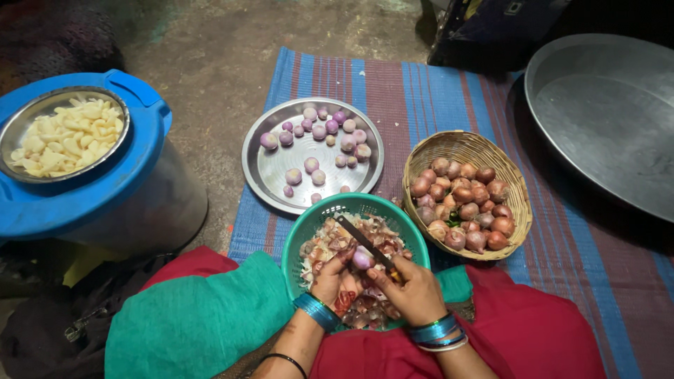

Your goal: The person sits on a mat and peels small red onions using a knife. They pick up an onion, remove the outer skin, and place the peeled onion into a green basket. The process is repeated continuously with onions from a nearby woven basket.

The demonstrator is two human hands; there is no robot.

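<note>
Peeling: a shallot (363,259), half stripped, sits right over the green colander (309,228)
Left hand (335,278): fingers closed round the shallot, pinching it from below
Right hand (414,289): fist wrapped tight on a knife (365,243), blade laid across the shallot
Colander: on the lap, heaped with papery skins (330,242)
Steel plate (270,175): just beyond the colander, dotted with peeled shallots (330,130)
Wicker basket (516,186): right of the colander, full of unpeeled shallots (463,200)
Steel bowl (21,126): well left of the colander, on a blue lid (84,196), holding pale peeled cloves (67,137)
Big metal tray (604,112): far right of the colander
</note>
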